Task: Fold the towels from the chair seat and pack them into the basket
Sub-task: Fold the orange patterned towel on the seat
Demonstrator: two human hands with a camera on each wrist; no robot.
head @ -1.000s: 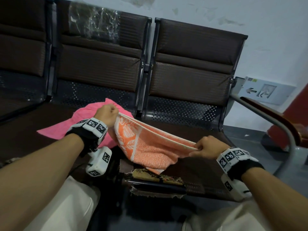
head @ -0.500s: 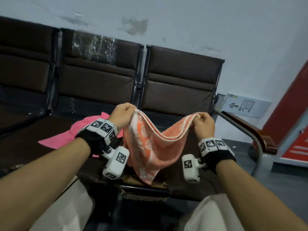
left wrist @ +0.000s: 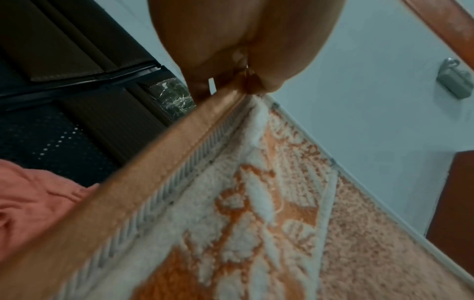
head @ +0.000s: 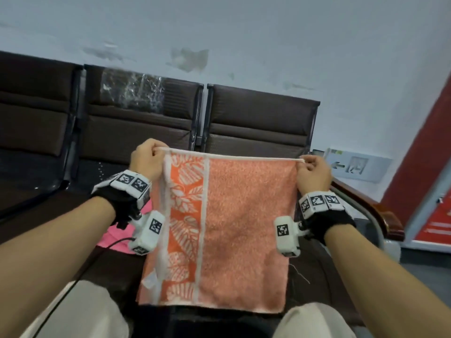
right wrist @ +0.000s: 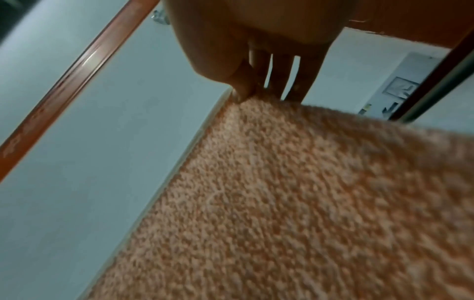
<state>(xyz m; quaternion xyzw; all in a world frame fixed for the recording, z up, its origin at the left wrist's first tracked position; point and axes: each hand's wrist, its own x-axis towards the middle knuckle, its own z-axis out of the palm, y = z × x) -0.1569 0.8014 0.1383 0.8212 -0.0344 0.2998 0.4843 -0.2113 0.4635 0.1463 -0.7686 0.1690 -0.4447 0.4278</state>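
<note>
An orange towel (head: pixel 234 228) with a white leaf band down its left side hangs flat in front of me, stretched by its top edge. My left hand (head: pixel 148 157) pinches the top left corner. My right hand (head: pixel 311 170) pinches the top right corner. In the left wrist view the fingers (left wrist: pixel 243 67) clamp the towel (left wrist: pixel 256 213) hem. The right wrist view has thumb and fingers (right wrist: pixel 246 85) nipping the plain terry towel (right wrist: pixel 295 192) corner. A pink towel (head: pixel 114 240) lies on the chair seat behind my left wrist, mostly hidden. No basket is in view.
A row of dark brown chairs (head: pixel 258 125) stands against the pale wall, one back with clear plastic wrap (head: pixel 131 93). A wooden-topped metal armrest (head: pixel 375 211) runs at the right. A red panel (head: pixel 424 152) rises at the far right. My pale trouser legs (head: pixel 310 323) show below.
Both hands have risen and moved apart, so the sagging orange towel is now pulled flat and hangs full length. The camera has tilted up.
</note>
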